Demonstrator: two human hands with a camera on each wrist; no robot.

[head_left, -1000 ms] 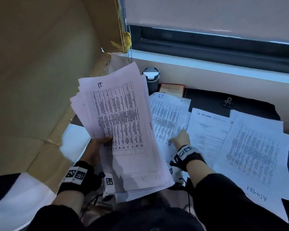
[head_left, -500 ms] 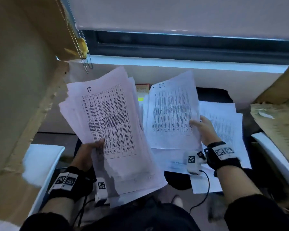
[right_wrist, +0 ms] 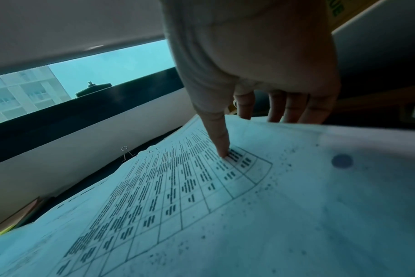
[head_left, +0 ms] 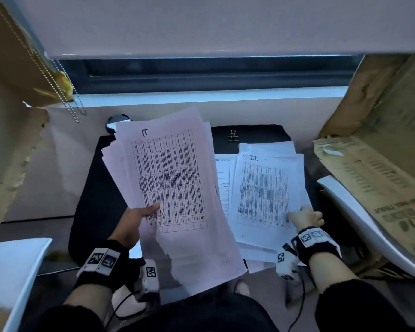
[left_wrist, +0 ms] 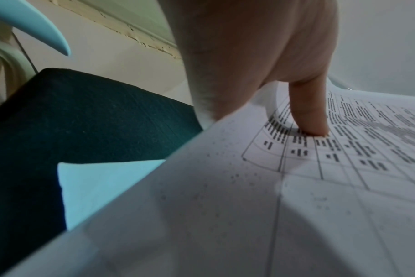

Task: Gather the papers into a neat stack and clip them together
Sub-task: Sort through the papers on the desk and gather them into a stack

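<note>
Two hands: left hand [head_left: 132, 222], right hand [head_left: 307, 218]. Two bundles of papers: held bundle [head_left: 168, 188], lying pile [head_left: 266, 195]. One binder clip [head_left: 233, 136], one cup [head_left: 116, 122].

The room is dim and blue-tinted. Daylight enters through the window strip [head_left: 213, 70] under the lowered blind [head_left: 201, 22], most brightly in the right wrist view. The near paper edges in both wrist views are blurred and shadowed. The head view bends at its edges, and the printed text is soft and unreadable.
</note>
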